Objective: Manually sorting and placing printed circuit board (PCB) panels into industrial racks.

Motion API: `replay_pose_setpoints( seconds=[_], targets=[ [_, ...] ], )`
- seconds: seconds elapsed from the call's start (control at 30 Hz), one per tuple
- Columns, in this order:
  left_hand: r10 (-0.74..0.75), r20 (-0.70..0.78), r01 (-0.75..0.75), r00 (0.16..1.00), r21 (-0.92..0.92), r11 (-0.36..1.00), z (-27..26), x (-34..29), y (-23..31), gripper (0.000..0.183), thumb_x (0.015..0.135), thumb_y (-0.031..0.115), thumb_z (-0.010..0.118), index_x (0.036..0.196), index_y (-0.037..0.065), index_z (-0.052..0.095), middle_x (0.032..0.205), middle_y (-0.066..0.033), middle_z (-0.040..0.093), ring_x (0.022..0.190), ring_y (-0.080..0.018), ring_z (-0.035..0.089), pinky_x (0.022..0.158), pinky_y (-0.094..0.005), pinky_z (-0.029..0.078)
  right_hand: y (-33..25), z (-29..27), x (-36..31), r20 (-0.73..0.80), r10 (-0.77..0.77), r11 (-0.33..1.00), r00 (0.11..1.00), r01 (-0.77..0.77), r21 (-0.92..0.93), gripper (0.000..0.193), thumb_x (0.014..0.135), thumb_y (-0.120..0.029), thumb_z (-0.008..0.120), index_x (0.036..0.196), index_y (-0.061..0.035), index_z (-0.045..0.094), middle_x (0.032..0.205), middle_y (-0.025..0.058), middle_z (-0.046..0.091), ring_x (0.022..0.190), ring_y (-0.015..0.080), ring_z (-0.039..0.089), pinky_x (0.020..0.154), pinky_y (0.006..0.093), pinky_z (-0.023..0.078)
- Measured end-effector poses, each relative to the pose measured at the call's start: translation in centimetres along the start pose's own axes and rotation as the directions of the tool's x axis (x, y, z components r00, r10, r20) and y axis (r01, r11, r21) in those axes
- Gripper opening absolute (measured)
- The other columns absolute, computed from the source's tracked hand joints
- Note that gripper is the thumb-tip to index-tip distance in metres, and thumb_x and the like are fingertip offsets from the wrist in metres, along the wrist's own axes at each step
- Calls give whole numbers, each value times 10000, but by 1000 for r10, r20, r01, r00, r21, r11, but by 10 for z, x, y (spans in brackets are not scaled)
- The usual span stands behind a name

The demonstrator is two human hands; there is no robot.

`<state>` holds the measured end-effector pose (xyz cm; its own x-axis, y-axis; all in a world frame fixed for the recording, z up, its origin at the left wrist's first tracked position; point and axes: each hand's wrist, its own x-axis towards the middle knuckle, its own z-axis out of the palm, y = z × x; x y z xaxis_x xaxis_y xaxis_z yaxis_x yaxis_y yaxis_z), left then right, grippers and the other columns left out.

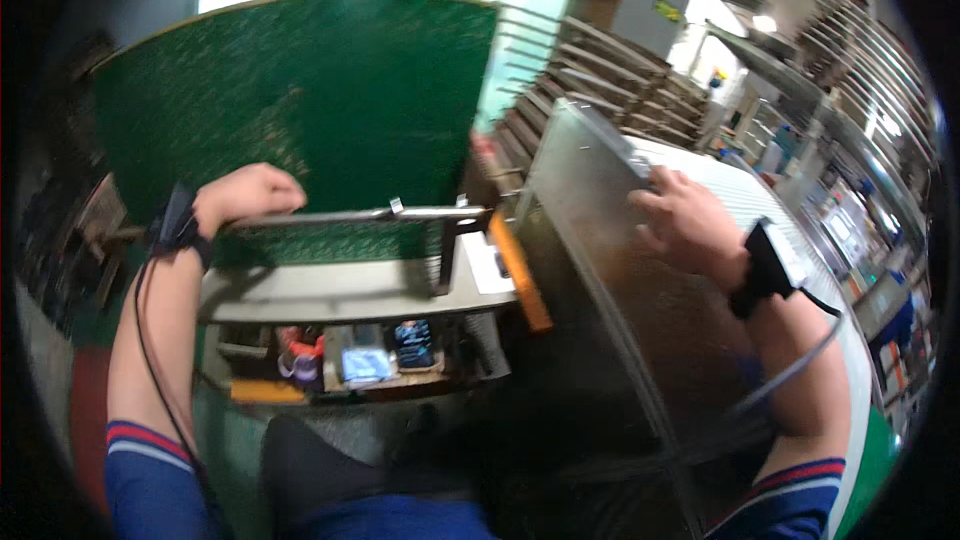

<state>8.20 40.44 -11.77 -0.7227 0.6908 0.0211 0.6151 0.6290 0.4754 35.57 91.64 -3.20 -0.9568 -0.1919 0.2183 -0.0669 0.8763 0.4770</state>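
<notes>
Left hand point(250, 192): closed in a fist at the lower edge of a large green board point(300, 110), right at the metal bar point(350, 217) running along that edge; fist looks clamped on the board's edge or the bar, cannot tell which

Right hand point(685, 220): fingers spread and curled over the top edge of a big grey metal sheet point(620, 290); gripping that edge, thumb side hidden

Black wrist straps with cables on both forearms; blue sleeves with red and white trim at the bottom of the view

Green board: standing upright, tilted slightly, on the left half of the view, above a grey shelf point(350, 290)

Metal sheet: to the right of the board, leaning, lower part running down toward the legs; orange strip point(520, 270) between the sheet and the shelf

Below the shelf: tray with small items, including two small lit screens point(368, 365) and something red; details too small to tell

Background right: racks with slotted rails point(600, 70), more workstations, bright lamps

Progress, as a judgement: both sheets in hand, neither set down flat nor slotted into a rack; board held at the frame, metal sheet held at its top edge only; handling looks midway, placing of either piece not yet done
</notes>
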Motion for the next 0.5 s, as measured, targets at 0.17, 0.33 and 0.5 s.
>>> replay_pose_setpoints(
  seconds=[0.17, 0.33, 0.5],
  targets=[
    [-62, 19, 62, 998, 10, 998, -1, -1, 9, 320, 968, 281, 661, 1154, 35, 752, 1036, -95, 780, 956, -186, 708, 897, -344, 541, 7, -8, 2, -78, 61, 937, 995, -30, 347, 308, 880, -183, 706, 1138, -17, 690, 1195, 192, 620, 1144, 395, 604, 1010, 462, 497],
    [-99, 29, 99, 995, 4, 995, 2, -2, 11, 349, 972, 310, 663, 1172, 37, 750, 1057, -97, 782, 966, -182, 707, 906, -346, 539, -6, -18, 1, -73, 9, 971, 997, 8, 239, 321, 887, -188, 709, 1168, -34, 683, 1210, 177, 618, 1162, 377, 607, 1000, 446, 502],
    [-109, 43, 109, 993, 0, 994, 2, 0, 1, 335, 990, 286, 646, 1178, 26, 744, 1082, -100, 779, 998, -181, 705, 935, -336, 535, -20, -28, 5, 22, 49, 996, 999, -50, 70, 300, 901, -232, 710, 1159, -83, 680, 1210, 134, 615, 1164, 339, 617, 995, 439, 502]
  ],
)
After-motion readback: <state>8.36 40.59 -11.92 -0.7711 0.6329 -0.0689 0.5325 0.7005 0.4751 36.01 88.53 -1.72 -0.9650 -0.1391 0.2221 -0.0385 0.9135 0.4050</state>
